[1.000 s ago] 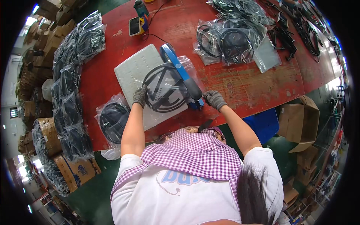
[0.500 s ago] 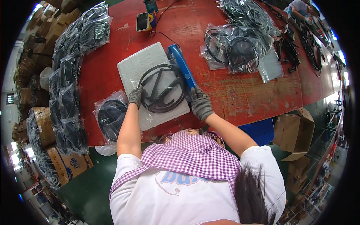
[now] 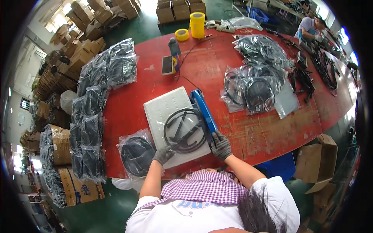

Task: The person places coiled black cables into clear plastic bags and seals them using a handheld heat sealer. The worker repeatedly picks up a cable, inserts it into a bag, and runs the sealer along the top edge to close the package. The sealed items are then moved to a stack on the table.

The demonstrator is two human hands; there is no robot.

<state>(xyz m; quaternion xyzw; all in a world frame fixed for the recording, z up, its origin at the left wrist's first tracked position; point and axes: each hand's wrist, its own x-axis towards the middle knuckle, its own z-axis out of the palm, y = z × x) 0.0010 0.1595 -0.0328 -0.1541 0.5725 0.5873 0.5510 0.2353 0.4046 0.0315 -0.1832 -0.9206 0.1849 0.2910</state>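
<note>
Red tabletop (image 3: 248,136) carries a white slab-like sealing machine (image 3: 171,116) with a blue bar (image 3: 204,110) along its right edge, placed square in front of the person so both gloved hands reach it easily. On the slab lies a coiled black cable (image 3: 184,130) inside a clear bag, its open end seemingly turned toward the bar. The left hand (image 3: 163,154) pinches the near edge of the bag, fingers closed on the plastic, apparently to keep it flat. The right hand (image 3: 220,145) rests curled over the near end of the bar, pressing it. A bagged coil (image 3: 136,155) sits just left; more bagged cables (image 3: 93,116) are stacked along the table's left edge, and loose ones (image 3: 252,85) wait to the right.
</note>
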